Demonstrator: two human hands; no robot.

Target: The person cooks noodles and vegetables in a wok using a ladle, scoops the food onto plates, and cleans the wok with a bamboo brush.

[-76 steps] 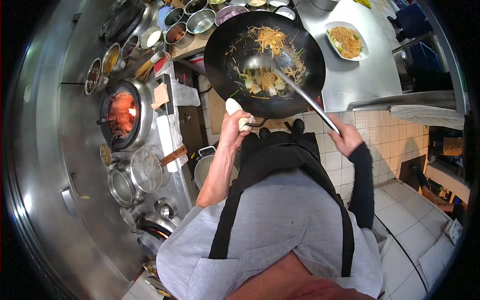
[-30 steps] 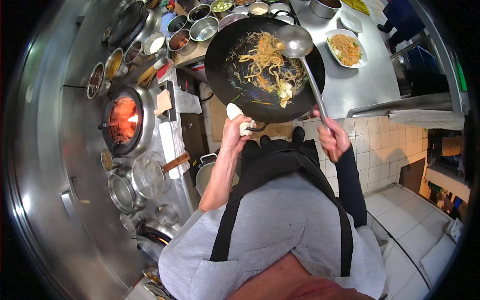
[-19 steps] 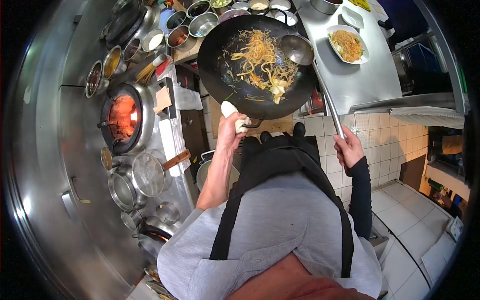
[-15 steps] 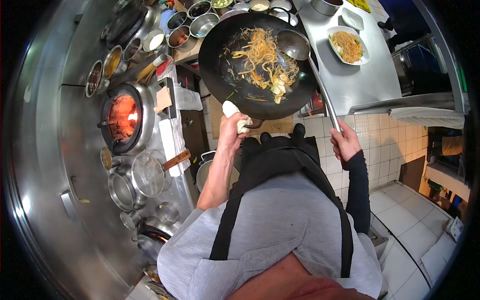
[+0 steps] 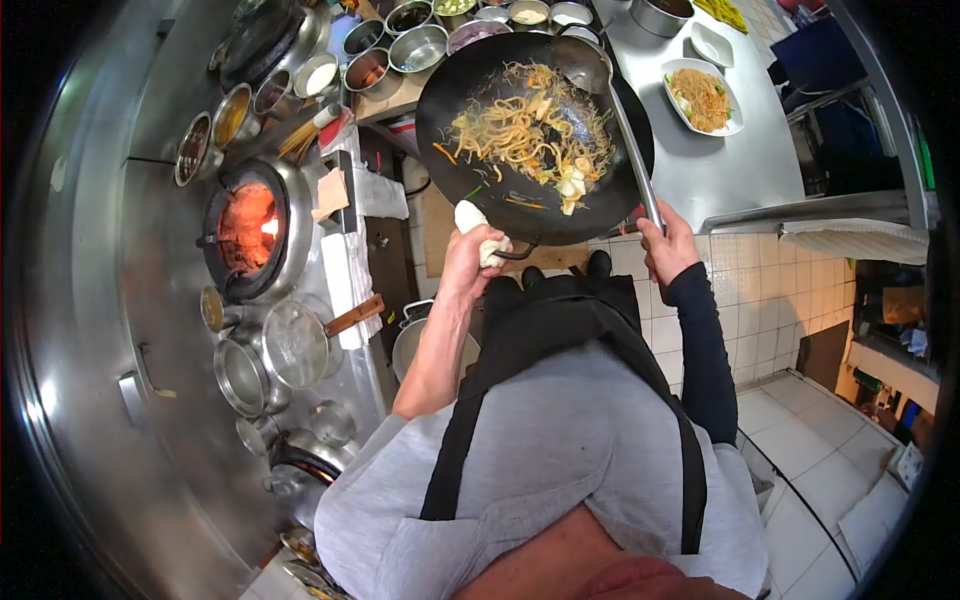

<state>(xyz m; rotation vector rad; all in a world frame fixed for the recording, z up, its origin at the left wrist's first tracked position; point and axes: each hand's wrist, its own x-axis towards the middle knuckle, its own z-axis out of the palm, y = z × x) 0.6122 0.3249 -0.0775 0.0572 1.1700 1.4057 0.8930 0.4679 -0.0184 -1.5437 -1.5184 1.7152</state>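
Note:
My left hand [image 5: 474, 258] is closed around a white cloth [image 5: 472, 218] wrapped over the loop handle of a large black wok [image 5: 450, 100]. Noodles [image 5: 525, 135] with pale vegetable pieces and orange strips lie spread inside the wok. My right hand [image 5: 669, 246] grips the long metal handle of a cooking ladle [image 5: 583, 64], whose bowl is over the wok's far right side, above the noodles. Whether the ladle touches the wok I cannot tell. To the right, a white dish [image 5: 738, 112] holds a serving of noodles on the steel counter [image 5: 660, 140].
At left a burner [image 5: 250, 225] glows orange, the wok away from it. A mesh strainer [image 5: 297, 345] with a wooden handle lies nearer me. Several metal bowls of ingredients, one a steel bowl [image 5: 412, 48], line the back. A small white dish [image 5: 712, 44] stands on the counter.
The wok has shifted slightly right and nearer, and its noodles have spread out. My right hand has moved up and a little left with the ladle.

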